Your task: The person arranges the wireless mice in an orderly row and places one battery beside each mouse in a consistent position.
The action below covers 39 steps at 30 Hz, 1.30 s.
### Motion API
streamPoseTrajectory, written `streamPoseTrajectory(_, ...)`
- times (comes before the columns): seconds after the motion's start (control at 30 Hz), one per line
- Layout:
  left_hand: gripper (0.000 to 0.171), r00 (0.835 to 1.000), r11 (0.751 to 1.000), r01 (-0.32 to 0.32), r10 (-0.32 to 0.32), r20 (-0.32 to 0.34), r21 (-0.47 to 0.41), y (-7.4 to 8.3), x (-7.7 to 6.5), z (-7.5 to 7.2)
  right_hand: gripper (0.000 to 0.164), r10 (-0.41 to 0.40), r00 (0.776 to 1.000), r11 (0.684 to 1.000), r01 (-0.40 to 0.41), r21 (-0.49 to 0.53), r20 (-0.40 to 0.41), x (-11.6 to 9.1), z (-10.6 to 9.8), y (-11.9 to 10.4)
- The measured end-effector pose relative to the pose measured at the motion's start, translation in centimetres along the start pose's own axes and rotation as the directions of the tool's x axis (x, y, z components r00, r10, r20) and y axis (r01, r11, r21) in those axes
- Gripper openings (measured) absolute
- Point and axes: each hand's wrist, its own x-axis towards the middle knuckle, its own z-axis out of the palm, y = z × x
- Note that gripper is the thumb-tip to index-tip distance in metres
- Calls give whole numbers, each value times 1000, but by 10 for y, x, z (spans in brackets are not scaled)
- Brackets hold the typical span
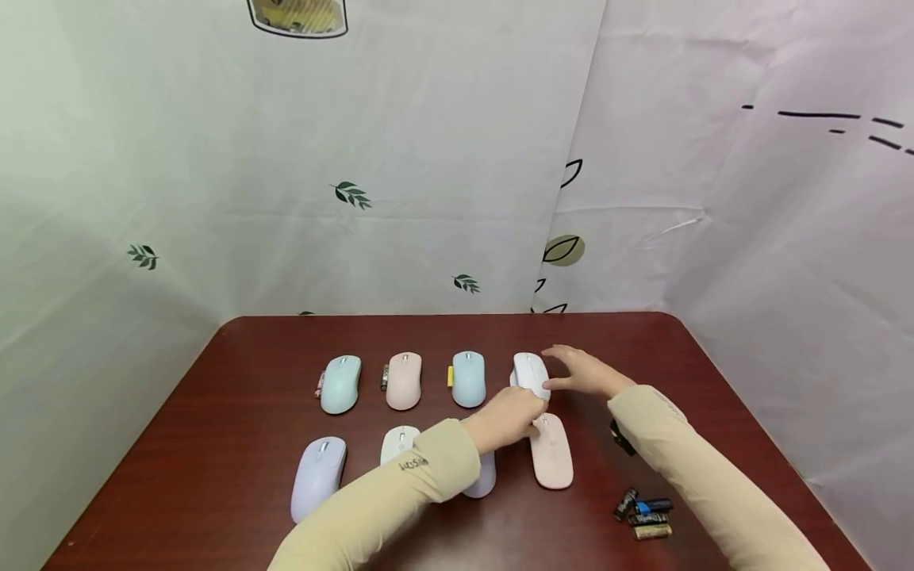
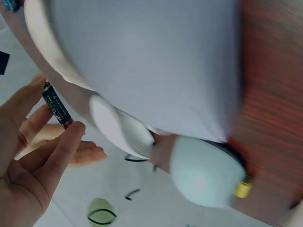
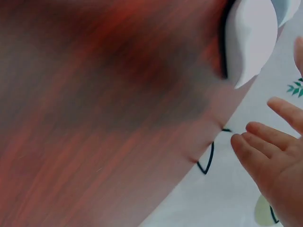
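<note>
Between its thumb and fingertips my left hand (image 1: 505, 419) pinches a small dark battery (image 2: 57, 105), plain in the left wrist view and hidden in the head view. That hand is over the near side of a white mouse (image 1: 530, 369) at the right end of the back row. Just below it lies a pink mouse (image 1: 553, 458), and a lavender mouse (image 1: 485, 476) is partly covered by the left wrist. On the white mouse's right side is my right hand (image 1: 585, 371), fingers spread and holding nothing, fingertips near the mouse's edge.
Further left in the back row lie a blue mouse (image 1: 469, 381) beside a yellow battery (image 1: 451, 377), a pink mouse (image 1: 404, 382) and a mint mouse (image 1: 340, 385). Nearer are a lavender mouse (image 1: 316, 480) and a white mouse (image 1: 398, 441). Several loose batteries (image 1: 648, 520) lie at the right.
</note>
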Motion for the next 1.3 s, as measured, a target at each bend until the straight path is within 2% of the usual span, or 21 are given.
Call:
streamPoseTrajectory(0.13, 15, 998, 999, 53, -52, 16, -10, -12, -2, 0, 71, 9, 995, 1000, -9, -5, 99, 13, 4, -10)
streamPoseTrajectory(0.27, 16, 994, 993, 108, -108, 12, -43, -22, -2, -2, 72, 38, 990, 999, -33, -40, 135, 21, 7, -17)
streamPoseTrajectory(0.43, 20, 978, 974, 208, -210, -15, -84, -31, -2, -3, 69, 58, 985, 991, -37, -127, 162, 27, 8, -22)
streamPoseTrajectory(0.57, 27, 962, 955, 269, -272, -12, -123, -40, 0, -3, 66, 58, 983, 984, -27, -179, 174, 31, 8, -27)
streamPoseTrajectory(0.83, 22, 947, 910, 318, -320, 37, -268, -51, 23, 1, 66, 59, 987, 981, -30, -191, 152, 35, 6, -28)
streamPoseTrajectory(1.0, 20, 920, 886, 388, -387, 52, -253, -52, 36, 0, 66, 65, 986, 981, -35, -192, 154, 39, 9, -30)
streamPoseTrajectory(1.13, 29, 898, 867, 438, -434, 69, -237, -52, 41, 5, 66, 65, 986, 980, -34, -197, 155, 39, 10, -30)
streamPoseTrajectory(1.2, 32, 896, 869, 442, -437, 76, -220, -53, 43, 9, 66, 57, 987, 982, -27, -189, 153, 39, 10, -29)
streamPoseTrajectory(1.3, 31, 905, 884, 424, -419, 69, -198, -53, 45, 13, 66, 38, 988, 983, -11, -183, 147, 38, 10, -28)
